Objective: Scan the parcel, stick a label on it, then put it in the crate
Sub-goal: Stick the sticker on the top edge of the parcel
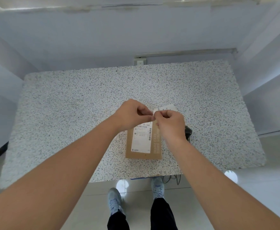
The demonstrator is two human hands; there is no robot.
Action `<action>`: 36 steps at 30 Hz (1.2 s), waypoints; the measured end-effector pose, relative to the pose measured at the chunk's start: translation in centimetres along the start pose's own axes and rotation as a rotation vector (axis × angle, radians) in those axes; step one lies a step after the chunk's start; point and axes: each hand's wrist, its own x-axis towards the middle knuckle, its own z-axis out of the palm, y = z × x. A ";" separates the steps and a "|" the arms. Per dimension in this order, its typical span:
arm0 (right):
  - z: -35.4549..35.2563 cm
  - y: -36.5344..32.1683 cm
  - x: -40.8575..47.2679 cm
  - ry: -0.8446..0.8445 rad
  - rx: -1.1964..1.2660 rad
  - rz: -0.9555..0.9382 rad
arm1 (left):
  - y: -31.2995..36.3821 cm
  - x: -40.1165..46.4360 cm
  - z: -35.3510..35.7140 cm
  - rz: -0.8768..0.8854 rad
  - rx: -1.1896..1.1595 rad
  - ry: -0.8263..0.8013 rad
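A flat brown cardboard parcel (155, 146) lies on the speckled table (69, 113), with a white shipping sticker on its top face. Above its far end, my left hand (132, 113) and my right hand (170, 125) meet, both pinching a small white label (155, 112) between fingertips. The label is mostly hidden by my fingers. A dark scanner (188, 131) lies on the table just right of the parcel, partly behind my right wrist. No crate is in view.
A white sheet of paper (168, 107) lies on the table just beyond my right hand. A wall socket (140, 61) sits behind the table's far edge. White walls close in on both sides. My feet stand on tiled floor below the near edge.
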 end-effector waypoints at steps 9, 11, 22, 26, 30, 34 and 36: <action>-0.3 -0.2 0.5 -0.040 0.017 -0.046 | 0.0 0.7 0.1 -0.024 -0.020 0.096; -0.4 -0.2 0.7 -0.047 0.020 -0.048 | -0.1 0.7 0.2 -0.034 -0.064 0.073; -0.6 1.0 1.0 -0.029 -0.001 -0.067 | -0.6 1.1 0.6 -0.125 -0.104 0.169; -0.7 2.2 1.6 0.077 -0.017 -0.023 | -1.3 1.2 0.6 -0.155 -0.157 0.181; -0.4 3.0 2.4 0.023 -0.035 0.012 | -1.9 1.2 0.9 -0.165 -0.150 0.174; -0.1 3.3 3.1 0.024 -0.051 -0.002 | -2.5 1.5 1.3 -0.191 -0.139 0.207; 0.1 3.4 3.6 0.019 -0.044 0.001 | -2.8 1.9 1.6 -0.205 -0.128 0.247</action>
